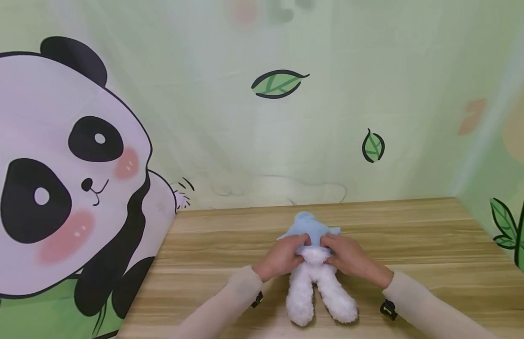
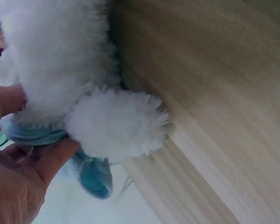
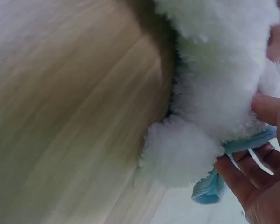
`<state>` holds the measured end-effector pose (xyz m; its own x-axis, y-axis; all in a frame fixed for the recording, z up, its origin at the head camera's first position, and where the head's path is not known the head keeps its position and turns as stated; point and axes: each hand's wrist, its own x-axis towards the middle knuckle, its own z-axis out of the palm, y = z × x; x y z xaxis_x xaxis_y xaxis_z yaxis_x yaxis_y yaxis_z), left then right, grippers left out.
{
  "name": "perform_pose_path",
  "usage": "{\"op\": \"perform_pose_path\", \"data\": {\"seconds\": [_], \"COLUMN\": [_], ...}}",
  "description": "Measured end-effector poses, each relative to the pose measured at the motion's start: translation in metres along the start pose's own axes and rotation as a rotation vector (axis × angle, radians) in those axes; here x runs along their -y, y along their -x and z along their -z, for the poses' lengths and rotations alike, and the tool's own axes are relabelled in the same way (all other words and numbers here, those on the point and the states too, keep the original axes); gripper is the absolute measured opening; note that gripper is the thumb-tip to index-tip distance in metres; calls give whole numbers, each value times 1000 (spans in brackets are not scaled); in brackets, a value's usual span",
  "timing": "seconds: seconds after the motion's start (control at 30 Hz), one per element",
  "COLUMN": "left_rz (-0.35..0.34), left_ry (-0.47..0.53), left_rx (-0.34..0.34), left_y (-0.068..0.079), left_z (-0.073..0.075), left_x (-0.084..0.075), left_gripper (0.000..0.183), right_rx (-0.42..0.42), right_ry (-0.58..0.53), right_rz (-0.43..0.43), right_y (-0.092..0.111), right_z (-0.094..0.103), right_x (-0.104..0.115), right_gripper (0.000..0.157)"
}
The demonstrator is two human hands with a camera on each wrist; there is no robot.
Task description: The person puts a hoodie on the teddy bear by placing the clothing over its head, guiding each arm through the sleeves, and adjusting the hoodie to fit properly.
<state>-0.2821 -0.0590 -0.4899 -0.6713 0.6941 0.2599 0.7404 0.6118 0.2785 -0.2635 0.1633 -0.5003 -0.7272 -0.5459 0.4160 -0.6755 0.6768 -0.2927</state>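
A white fluffy plush toy (image 1: 302, 299) lies on the wooden table with its two legs toward me. Light blue cloth (image 1: 311, 229) covers its upper part, and a rolled blue hem (image 2: 35, 133) crosses the white fur. My left hand (image 1: 282, 256) grips the toy's left side at this hem, thumb on the fur, fingers against the blue cloth. From the other side my right hand (image 1: 356, 258) holds it in the same way, its fingers (image 3: 238, 179) beside a round white paw (image 3: 179, 151). The toy's face is hidden.
The wooden table (image 1: 219, 235) reaches back to a green cloth backdrop (image 1: 211, 117) printed with a large panda (image 1: 58, 179) and leaves. A second printed cloth wall (image 1: 503, 188) stands along the right edge. Dark wrist cameras (image 1: 388, 309) sit under both sleeves.
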Motion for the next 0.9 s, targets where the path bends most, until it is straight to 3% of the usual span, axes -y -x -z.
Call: {"op": "perform_pose_path", "data": {"seconds": [0.1,0.3,0.43,0.57,0.7,0.8,0.9], "left_rz": [-23,8,12,15,73,122,149], "left_ry": [-97,-340,-366,-277,-90,24,55], "left_rx": [-42,-97,-126,-130,-130,-103,-38], "left_y": [0,-2,-5,-8,-9,-8,-8], "left_z": [-6,-16,-18,-16,-10,-2,4], "left_x": [1,-3,-3,1,10,13,13], "left_gripper": [30,25,23,23,26,24,34], "right_rx": [-11,-104,-137,-146,-120,-83,-53], "right_ry": [40,102,109,113,58,-29,-117], "right_rz": [-7,-16,-9,-19,-92,-167,-214], "right_y": [0,-4,-8,-9,-9,-9,-9], "right_z": [-1,-8,-11,-11,-7,-2,1], "right_x": [3,0,1,1,1,1,-2], "right_gripper": [39,35,36,39,33,28,31]}}
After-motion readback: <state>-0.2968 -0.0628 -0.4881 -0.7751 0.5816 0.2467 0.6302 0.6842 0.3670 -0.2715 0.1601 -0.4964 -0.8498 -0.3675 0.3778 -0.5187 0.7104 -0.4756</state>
